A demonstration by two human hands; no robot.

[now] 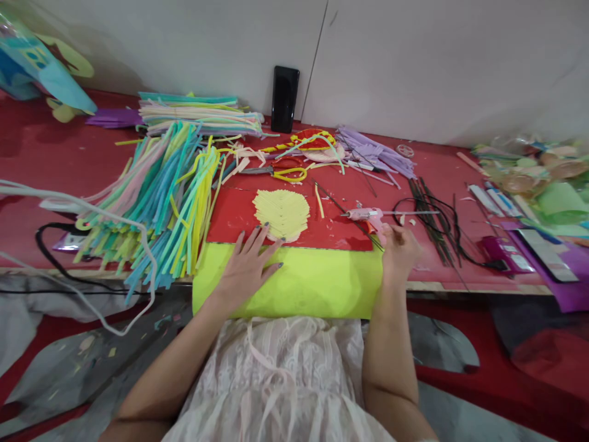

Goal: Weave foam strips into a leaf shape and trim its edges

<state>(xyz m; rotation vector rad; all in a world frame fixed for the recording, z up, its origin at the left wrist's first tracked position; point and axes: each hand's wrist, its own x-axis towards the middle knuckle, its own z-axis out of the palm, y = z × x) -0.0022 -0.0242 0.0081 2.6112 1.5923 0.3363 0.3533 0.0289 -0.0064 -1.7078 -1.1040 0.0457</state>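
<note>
A pale yellow leaf-shaped piece [282, 212], made of overlapping strips, lies on a red board [234, 224]. My left hand [251, 261] is palm down with its fingers spread, the fingertips at the piece's lower edge. To the right, my right hand [399, 252] has its fingers closed at the handle of a pink glue gun [368, 214]. The gun's nozzle points left above the red board, and a glue stick [411, 212] juts from its back. Under the board and my left hand spreads a bright yellow-green sheet [317, 279], hanging over the table's front edge.
Bundles of coloured fuzzy stems [161, 190] cover the left side. Behind the board are yellow-handled scissors [289, 174], purple stems [377, 150] and an upright phone [284, 99]. Dark thin stems [432, 224], a black cord [455, 239] and a purple box [508, 255] lie right.
</note>
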